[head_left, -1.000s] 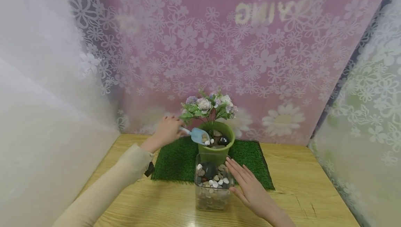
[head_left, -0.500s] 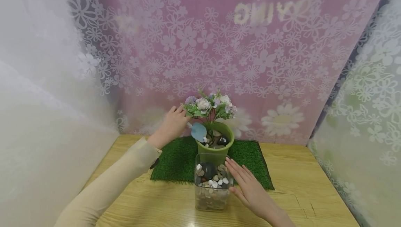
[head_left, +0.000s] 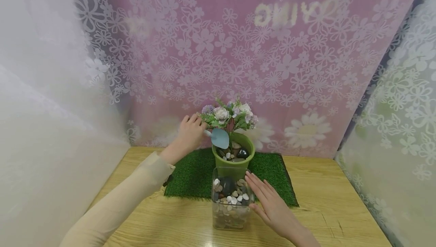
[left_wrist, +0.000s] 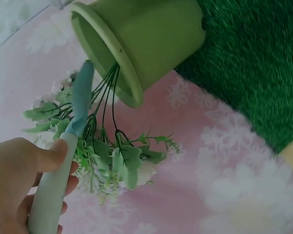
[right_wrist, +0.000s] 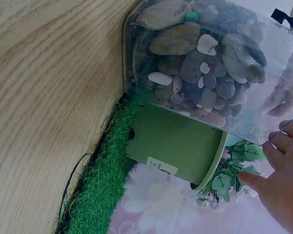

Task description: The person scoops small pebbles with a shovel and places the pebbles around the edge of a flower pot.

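My left hand (head_left: 191, 133) grips the pale handle of a small blue trowel (head_left: 220, 138); in the left wrist view the thumb lies along that handle (left_wrist: 51, 190). The blade is tilted over the left rim of a green flower pot (head_left: 250, 156) and carries no stones that show. Inside the pot, pebbles (head_left: 227, 157) and larger dark stones (head_left: 242, 153) lie round the stems of a flower bunch (head_left: 222, 114). My right hand (head_left: 270, 205), fingers straight, rests against the right side of a clear square container (head_left: 230, 216) holding many mixed stones (right_wrist: 190, 66).
The pot stands on a green artificial grass mat (head_left: 190, 175) laid on a wooden table (head_left: 316, 186). The clear container stands just in front of the pot. Behind is a pink flowered curtain (head_left: 238, 61), with pale curtains at both sides.
The trowel has tipped over and lifted at the pot's rim, and the stones it carried now lie in the pot. My left hand rose slightly; my right hand stayed put.
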Action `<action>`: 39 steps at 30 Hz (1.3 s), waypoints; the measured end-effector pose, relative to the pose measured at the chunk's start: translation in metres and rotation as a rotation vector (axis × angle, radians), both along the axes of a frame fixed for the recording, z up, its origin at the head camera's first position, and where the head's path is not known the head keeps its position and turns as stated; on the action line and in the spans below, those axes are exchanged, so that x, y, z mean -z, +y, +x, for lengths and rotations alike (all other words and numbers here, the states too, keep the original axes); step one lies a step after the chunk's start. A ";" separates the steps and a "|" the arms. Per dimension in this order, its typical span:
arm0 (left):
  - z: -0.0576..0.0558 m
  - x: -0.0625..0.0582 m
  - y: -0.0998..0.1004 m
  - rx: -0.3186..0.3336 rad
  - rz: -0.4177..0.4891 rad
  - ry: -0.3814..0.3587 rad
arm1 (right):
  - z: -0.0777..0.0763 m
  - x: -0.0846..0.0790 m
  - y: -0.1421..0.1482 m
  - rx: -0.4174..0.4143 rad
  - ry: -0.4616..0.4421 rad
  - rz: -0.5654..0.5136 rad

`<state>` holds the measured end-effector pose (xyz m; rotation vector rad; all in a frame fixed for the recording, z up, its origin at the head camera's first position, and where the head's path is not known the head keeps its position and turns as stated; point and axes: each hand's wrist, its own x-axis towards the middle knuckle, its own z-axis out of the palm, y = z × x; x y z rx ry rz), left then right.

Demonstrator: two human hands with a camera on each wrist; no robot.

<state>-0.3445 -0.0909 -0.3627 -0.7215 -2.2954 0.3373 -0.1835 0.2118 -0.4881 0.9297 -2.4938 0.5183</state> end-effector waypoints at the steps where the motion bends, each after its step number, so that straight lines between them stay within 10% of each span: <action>1: 0.001 0.001 -0.003 0.005 0.037 -0.011 | 0.000 0.000 0.000 0.000 0.003 -0.001; 10: 0.009 0.008 -0.023 0.032 0.297 -0.256 | 0.000 0.000 -0.001 0.001 -0.013 -0.020; 39: 0.083 -0.008 -0.034 0.333 0.216 -0.155 | -0.002 0.000 0.000 -0.024 -0.014 -0.020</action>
